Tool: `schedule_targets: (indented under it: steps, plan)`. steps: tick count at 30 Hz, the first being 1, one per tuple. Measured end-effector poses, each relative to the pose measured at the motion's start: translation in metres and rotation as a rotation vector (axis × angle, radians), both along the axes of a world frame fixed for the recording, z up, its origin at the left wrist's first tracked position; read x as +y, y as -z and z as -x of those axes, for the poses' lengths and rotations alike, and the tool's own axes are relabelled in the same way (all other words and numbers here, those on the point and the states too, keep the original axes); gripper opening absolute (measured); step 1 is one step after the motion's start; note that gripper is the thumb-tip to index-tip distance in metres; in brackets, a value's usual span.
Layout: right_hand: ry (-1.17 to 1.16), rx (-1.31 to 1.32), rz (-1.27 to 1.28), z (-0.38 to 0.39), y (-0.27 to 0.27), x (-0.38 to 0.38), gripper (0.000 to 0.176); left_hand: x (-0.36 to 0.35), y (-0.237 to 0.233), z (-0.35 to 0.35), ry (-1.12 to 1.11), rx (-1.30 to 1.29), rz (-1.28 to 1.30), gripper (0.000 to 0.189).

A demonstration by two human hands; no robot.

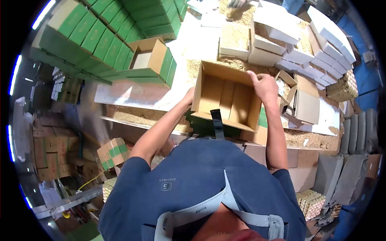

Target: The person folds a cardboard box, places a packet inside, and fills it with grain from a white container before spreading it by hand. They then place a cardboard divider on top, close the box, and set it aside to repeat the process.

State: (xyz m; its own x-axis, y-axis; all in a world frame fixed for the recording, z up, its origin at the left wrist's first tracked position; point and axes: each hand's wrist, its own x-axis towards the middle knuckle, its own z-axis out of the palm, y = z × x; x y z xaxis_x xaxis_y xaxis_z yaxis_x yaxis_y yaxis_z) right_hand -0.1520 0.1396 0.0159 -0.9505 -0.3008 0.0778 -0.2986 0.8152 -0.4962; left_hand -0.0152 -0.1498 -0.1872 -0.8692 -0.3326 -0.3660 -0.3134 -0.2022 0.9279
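An open cardboard box (pixel 227 96) with bare brown inner walls is in front of my chest, its opening facing up toward me. My right hand (pixel 265 86) grips the upper right edge of the box, thumb raised along the rim and fingers folded at the outer side. Against the left wall rests my left hand (pixel 189 97), its fingers mostly hidden by the cardboard. Green printing shows on the outside of the box at the right. A dark strap (pixel 217 122) hangs in front of the near wall.
Stacked green boxes (pixel 96 36) stand at the upper left, beside an open green box (pixel 150 60). White trays (pixel 277 24) and sawdust-like material cover the upper right. A small open carton (pixel 286 84) and flattened cardboard (pixel 306 104) lie at right. Another person's hand (pixel 237 4) shows at the top.
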Motion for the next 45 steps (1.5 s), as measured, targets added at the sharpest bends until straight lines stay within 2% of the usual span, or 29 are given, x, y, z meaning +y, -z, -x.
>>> schedule_targets:
  steps: [1, 2, 4, 5, 6, 7, 8, 9, 10, 12, 14, 15, 16, 18, 20, 22, 23, 24, 26, 29, 31, 32, 34, 36, 40, 45]
  plan:
    - [0.041, -0.047, -0.048, 0.010, 0.024, 0.002, 0.068, 0.019, -0.062, -0.014, 0.115, -0.248, 0.109, 0.050]
    - [0.084, -0.090, -0.098, 0.018, 0.038, 0.005, 0.073, 0.030, -0.098, -0.025, 0.130, -0.248, 0.105, 0.050]
    - [0.026, -0.073, -0.084, 0.018, 0.031, 0.005, 0.077, 0.036, -0.132, -0.036, -0.023, -0.130, -0.184, 0.063]
    - [-0.046, -0.074, -0.069, 0.013, 0.029, 0.006, 0.081, 0.033, -0.128, -0.038, -0.020, -0.143, -0.197, 0.063]
    - [-0.042, -0.092, -0.084, 0.010, 0.024, 0.008, 0.081, 0.031, -0.122, -0.042, 0.143, -0.082, 0.092, 0.067]
    - [-0.107, -0.235, -0.123, 0.016, 0.014, 0.007, 0.082, 0.029, -0.121, -0.040, 0.300, -0.002, 0.385, 0.073]
    - [-0.175, -0.373, -0.162, 0.028, 0.009, 0.003, 0.084, 0.026, -0.121, -0.039, 0.293, 0.000, 0.377, 0.073]
    - [-0.197, -0.421, -0.099, 0.050, 0.023, 0.005, 0.085, 0.025, -0.126, -0.037, 0.315, 0.047, 0.238, 0.076]
    - [-0.237, -0.407, -0.013, 0.075, 0.041, 0.003, 0.082, 0.024, -0.129, -0.036, 0.335, 0.091, 0.099, 0.079]
    - [-0.200, -0.515, 0.255, 0.093, 0.018, -0.026, 0.074, 0.025, -0.127, -0.038, 0.320, 0.092, 0.100, 0.082]
    - [-0.023, -0.839, 0.633, 0.147, 0.070, -0.052, 0.064, 0.029, -0.128, -0.043, 0.287, 0.099, 0.189, 0.080]
    - [0.047, -1.109, 0.652, 0.172, 0.083, -0.060, 0.067, 0.028, -0.117, -0.045, 0.272, 0.101, 0.245, 0.079]
    - [0.077, -1.125, 0.740, 0.182, 0.095, -0.073, 0.070, 0.030, -0.119, -0.046, 0.258, 0.112, 0.277, 0.080]
    - [0.392, -1.176, 0.801, 0.204, 0.120, -0.098, 0.070, 0.032, -0.122, -0.047, 0.247, 0.109, 0.327, 0.080]
    - [0.383, -1.101, 0.758, 0.212, 0.128, -0.117, 0.070, 0.035, -0.137, -0.046, 0.240, 0.099, 0.329, 0.079]
    - [0.593, -1.109, 0.924, 0.228, 0.145, -0.136, 0.061, 0.034, -0.138, -0.047, 0.235, 0.088, 0.329, 0.079]
    - [0.540, -1.143, 0.972, 0.230, 0.156, -0.137, 0.044, 0.033, -0.136, -0.047, 0.219, 0.091, 0.314, 0.078]
    - [0.608, -1.078, 0.903, 0.232, 0.158, -0.143, 0.027, 0.031, -0.135, -0.046, 0.200, 0.097, 0.300, 0.078]
    - [0.726, -1.053, 0.870, 0.242, 0.155, -0.150, 0.026, 0.028, -0.136, -0.047, 0.189, 0.126, 0.349, 0.076]
    - [0.848, -1.100, 0.953, 0.275, 0.204, -0.153, 0.026, 0.024, -0.128, -0.050, 0.169, 0.065, 0.259, 0.072]
    - [0.899, -0.950, 0.995, 0.265, 0.202, -0.162, 0.026, 0.024, -0.128, -0.050, 0.173, 0.072, 0.225, 0.072]
    - [0.902, -0.973, 1.024, 0.272, 0.215, -0.160, 0.028, 0.023, -0.129, -0.050, 0.149, 0.056, 0.201, 0.072]
    - [0.750, -0.913, 0.964, 0.266, 0.217, -0.156, 0.027, 0.023, -0.142, -0.049, 0.179, 0.020, 0.163, 0.071]
    - [0.605, -0.935, 1.036, 0.263, 0.223, -0.151, 0.024, 0.023, -0.140, -0.049, 0.178, 0.028, 0.152, 0.071]
    - [0.662, -0.910, 1.075, 0.246, 0.204, -0.151, 0.018, 0.026, -0.144, -0.047, 0.200, 0.036, 0.164, 0.072]
    - [0.585, -0.965, 1.123, 0.209, 0.195, -0.133, 0.019, 0.029, -0.144, -0.046, 0.191, 0.019, 0.148, 0.075]
